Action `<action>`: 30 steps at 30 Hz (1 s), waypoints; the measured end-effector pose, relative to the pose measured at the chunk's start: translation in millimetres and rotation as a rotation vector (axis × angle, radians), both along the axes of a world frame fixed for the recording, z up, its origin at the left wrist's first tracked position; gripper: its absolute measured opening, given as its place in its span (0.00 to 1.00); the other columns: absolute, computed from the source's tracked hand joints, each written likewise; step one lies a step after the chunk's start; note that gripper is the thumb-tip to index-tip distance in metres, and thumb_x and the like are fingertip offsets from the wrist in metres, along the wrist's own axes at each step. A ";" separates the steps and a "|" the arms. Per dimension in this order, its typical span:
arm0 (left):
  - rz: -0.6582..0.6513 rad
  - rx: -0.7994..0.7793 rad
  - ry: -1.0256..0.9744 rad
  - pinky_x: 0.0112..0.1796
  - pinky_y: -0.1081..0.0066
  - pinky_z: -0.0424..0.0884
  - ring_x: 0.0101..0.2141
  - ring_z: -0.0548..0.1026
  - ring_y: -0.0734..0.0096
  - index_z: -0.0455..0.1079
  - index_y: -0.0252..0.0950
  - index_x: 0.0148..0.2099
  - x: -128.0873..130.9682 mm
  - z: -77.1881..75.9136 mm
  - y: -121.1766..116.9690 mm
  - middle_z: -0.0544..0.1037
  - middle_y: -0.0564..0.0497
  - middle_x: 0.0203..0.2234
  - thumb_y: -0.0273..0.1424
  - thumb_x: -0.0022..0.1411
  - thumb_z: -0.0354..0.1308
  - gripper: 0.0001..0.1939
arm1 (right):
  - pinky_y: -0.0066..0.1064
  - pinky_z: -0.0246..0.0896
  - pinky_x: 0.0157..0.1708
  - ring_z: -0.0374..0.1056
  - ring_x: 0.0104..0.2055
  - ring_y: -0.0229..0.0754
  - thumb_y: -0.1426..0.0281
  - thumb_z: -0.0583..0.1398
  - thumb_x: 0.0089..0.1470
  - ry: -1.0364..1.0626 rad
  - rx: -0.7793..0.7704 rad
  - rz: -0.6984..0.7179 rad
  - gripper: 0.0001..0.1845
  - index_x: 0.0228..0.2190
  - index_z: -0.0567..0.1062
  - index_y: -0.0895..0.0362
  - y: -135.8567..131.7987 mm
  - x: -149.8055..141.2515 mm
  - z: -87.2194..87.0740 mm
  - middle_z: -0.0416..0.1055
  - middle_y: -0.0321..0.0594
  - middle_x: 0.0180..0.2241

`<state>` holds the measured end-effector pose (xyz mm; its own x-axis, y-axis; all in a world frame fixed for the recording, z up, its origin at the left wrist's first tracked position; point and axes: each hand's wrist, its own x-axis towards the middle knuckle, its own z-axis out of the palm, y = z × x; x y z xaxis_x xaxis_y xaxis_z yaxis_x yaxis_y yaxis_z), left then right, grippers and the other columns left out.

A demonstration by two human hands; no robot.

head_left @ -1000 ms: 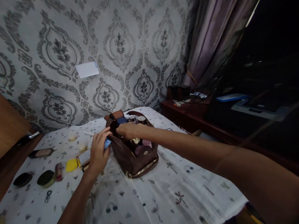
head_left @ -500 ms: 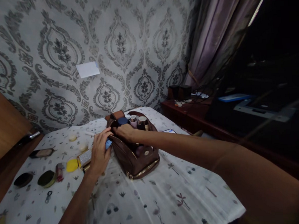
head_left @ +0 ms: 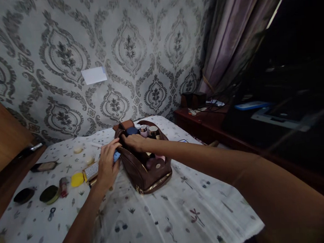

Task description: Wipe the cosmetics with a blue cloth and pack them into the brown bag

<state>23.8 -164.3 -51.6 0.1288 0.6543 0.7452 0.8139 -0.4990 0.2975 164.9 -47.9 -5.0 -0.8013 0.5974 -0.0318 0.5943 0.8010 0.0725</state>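
A brown leather bag [head_left: 133,177] with gold zips lies open on the patterned cloth. My left hand [head_left: 107,163] is closed on the left edge of its opening, with a small light-blue thing [head_left: 116,155] showing by the fingers. Reaching across from the right, my right hand [head_left: 135,141] is inside the opening near that same edge; its fingertips are hidden. Packed upright along the bag's far side are a blue-lidded container [head_left: 132,131], a silver-capped bottle [head_left: 143,129] and a gold-capped one [head_left: 153,130].
Left of the bag lie a glittery case [head_left: 91,171], a yellow piece [head_left: 77,179], a red-and-clear tube [head_left: 63,187], a green round compact [head_left: 50,194] and a dark one [head_left: 24,196]. A phone [head_left: 182,141] lies behind my right forearm. The dark-red desk [head_left: 200,123] borders the right side.
My right hand has shifted very slightly within the bag, and the view has moved a little. My left hand keeps its hold on the edge.
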 end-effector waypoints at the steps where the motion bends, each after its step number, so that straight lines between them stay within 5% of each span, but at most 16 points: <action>1: 0.002 -0.003 0.000 0.57 0.55 0.63 0.56 0.67 0.56 0.65 0.38 0.52 0.0 0.0 0.0 0.71 0.43 0.57 0.18 0.55 0.49 0.23 | 0.40 0.71 0.46 0.76 0.49 0.54 0.75 0.53 0.64 0.002 -0.009 0.001 0.18 0.55 0.60 0.65 -0.5 0.4 -0.1 0.77 0.62 0.47; 10: -0.002 0.013 0.017 0.56 0.55 0.63 0.56 0.67 0.56 0.65 0.38 0.53 -0.6 -1.3 1.3 0.71 0.43 0.57 0.18 0.57 0.49 0.22 | 0.43 0.70 0.49 0.74 0.53 0.54 0.75 0.52 0.65 0.000 -0.006 -0.025 0.20 0.56 0.60 0.65 -1.1 -3.4 -2.4 0.76 0.63 0.48; 17: 0.004 0.016 0.021 0.55 0.56 0.64 0.55 0.67 0.56 0.64 0.38 0.54 -0.2 -1.6 1.7 0.71 0.43 0.57 0.18 0.56 0.49 0.24 | 0.42 0.72 0.47 0.75 0.52 0.55 0.75 0.54 0.63 -0.037 -0.010 -0.050 0.14 0.49 0.72 0.65 1.9 -16.7 -3.0 0.76 0.63 0.49; 23: 0.006 0.009 0.025 0.55 0.55 0.64 0.55 0.67 0.56 0.64 0.38 0.54 -1.8 -2.0 1.9 0.72 0.44 0.57 0.18 0.56 0.49 0.25 | 0.35 0.71 0.44 0.76 0.49 0.54 0.75 0.62 0.55 -0.064 -0.023 -0.048 0.15 0.46 0.77 0.63 5.4 -4.7 23.7 0.78 0.57 0.46; 30: 0.006 -0.004 0.031 0.56 0.54 0.63 0.57 0.66 0.55 0.64 0.38 0.54 -1.7 -2.0 1.3 0.71 0.44 0.58 0.18 0.55 0.49 0.25 | 0.45 0.67 0.52 0.70 0.56 0.60 0.71 0.62 0.55 -0.046 0.174 -0.025 0.19 0.48 0.76 0.66 15.6 1.2 49.3 0.74 0.62 0.52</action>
<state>22.1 -162.9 -53.6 0.1477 0.6583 0.7381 0.8255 -0.4931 0.2747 166.1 -32.3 44.3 -0.7863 0.6167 0.0372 0.6065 0.7591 0.2363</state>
